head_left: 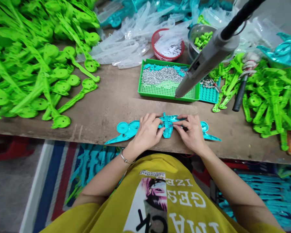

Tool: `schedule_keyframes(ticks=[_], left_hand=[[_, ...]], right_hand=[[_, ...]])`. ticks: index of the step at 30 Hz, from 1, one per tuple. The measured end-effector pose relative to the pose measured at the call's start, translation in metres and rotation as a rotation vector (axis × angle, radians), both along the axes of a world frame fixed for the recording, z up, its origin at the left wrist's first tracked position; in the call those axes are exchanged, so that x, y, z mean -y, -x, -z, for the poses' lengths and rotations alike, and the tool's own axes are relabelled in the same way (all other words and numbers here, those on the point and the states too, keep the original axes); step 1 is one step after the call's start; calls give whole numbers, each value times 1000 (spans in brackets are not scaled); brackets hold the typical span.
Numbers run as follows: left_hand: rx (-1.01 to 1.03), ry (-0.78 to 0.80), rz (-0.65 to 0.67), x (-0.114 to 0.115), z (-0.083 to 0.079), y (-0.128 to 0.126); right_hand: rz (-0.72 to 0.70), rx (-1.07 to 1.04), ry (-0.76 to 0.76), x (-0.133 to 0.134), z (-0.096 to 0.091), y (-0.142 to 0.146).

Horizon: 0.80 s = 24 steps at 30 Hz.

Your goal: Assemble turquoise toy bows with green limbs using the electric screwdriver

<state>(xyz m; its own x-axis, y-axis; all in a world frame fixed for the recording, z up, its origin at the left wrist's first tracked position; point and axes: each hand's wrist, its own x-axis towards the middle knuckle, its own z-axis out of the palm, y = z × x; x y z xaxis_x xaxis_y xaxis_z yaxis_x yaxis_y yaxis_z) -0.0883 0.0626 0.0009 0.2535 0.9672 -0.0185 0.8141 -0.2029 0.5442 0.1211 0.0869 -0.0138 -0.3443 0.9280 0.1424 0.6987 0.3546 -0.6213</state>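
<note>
A teal plastic toy shell (167, 129) with two long wing-like ends lies on the table near its front edge, its ribbed inside facing up. My left hand (147, 129) rests over its left part, thumb and fingers closed at the middle section. My right hand (190, 132) reaches in from the other side, thumb and index finger pinched together at the middle. Thin dark strands, perhaps wires, show by those fingertips, too small to tell for sure. Both palms hide much of the shell between its middle and its tips.
A green tray (168, 94) of small metal screws stands ahead, with a grey electric screwdriver (200, 63) hanging over it. Lime-green plastic parts (38, 71) are heaped left. A hammer (241, 87) lies right. Behind are a red basket (156, 48) and a metal bowl (193, 51).
</note>
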Motion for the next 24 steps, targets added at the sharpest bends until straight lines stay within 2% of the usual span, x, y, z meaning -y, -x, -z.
schedule_keyframes(ticks=[5,12,15,19,24], left_hand=[[18,70,-82,-5,0,-8],[51,17,-9,-3,1,-8],[36,1,10,-3,1,-10],[47,19,-4,-3,1,-12],[203,49,-5,-6,0,2]], right_hand=[[-11,31,27,-1,-2,0],[-85,326,-78,4,-15,9],[-153,393,-2,1,-19,16],[-190,322,176,-6,-23,19],[-163,114,276,-14,-31,14]])
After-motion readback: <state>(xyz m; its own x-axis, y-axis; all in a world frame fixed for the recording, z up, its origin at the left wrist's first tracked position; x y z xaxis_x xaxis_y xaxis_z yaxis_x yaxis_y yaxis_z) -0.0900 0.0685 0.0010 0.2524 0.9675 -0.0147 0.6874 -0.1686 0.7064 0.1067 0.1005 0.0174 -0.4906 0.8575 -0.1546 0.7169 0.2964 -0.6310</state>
